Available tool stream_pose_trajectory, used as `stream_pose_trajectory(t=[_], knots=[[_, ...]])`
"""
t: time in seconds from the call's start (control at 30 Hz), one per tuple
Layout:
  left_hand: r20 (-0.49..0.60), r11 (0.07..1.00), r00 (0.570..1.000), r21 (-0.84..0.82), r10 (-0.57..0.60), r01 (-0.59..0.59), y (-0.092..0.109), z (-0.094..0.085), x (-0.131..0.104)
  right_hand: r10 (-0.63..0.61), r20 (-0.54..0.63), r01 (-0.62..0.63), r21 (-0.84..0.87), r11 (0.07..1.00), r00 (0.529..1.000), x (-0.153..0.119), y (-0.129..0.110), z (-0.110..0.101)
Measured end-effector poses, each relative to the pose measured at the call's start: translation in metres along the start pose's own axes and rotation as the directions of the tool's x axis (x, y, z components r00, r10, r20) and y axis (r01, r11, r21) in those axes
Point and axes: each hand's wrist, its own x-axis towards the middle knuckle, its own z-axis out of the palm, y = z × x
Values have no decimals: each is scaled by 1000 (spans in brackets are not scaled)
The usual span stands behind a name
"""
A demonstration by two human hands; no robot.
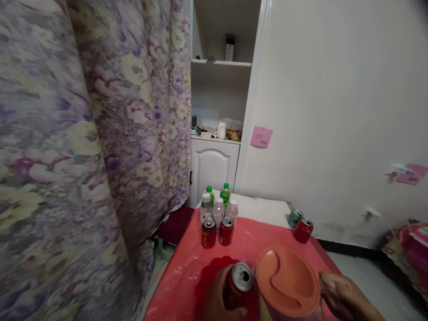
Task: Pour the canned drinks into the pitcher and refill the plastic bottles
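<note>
My left hand is wrapped around an opened dark red drink can near the front of the table. Just to the can's right stands a clear plastic pitcher with an orange lid; its lower part runs out of view. My right hand is closed at the pitcher's right side, where the handle would be, though the lid and hand hide the grip itself. Beyond my left hand are two more opened cans, a dark one and a red one.
Behind those cans cluster clear bottles with white caps and green-capped bottles. At the right edge sit a teal can and a red can. A red plastic sheet covers the table. A floral curtain hangs left.
</note>
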Motion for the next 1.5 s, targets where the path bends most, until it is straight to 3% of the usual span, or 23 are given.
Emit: stream_pose_trajectory(t=[0.2, 0.6, 0.97, 1.27, 1.5], knots=[[15, 997, 1000, -71, 9, -8, -2, 2, -1, 83, 95, -82, -22, 996, 992, 6, -6, 0], [3, 996, 1000, 85, -5, 5, -3, 3, -1, 118, 101, -112, -67, 991, 988, 7, -14, 2], [14, 999, 1000, 37, -19, 19, 19, 5, -7, 102, 92, -90, -131, 987, 991, 11, -11, -1], [32, 996, 999, 81, -26, 23, 13, 3, -6, 105, 109, -87, -162, 983, 988, 15, -18, 2], [31, 997, 997, 0, -75, 75, 20, 4, -8, 108, 103, -86, -199, 976, 989, 17, -21, 1]])
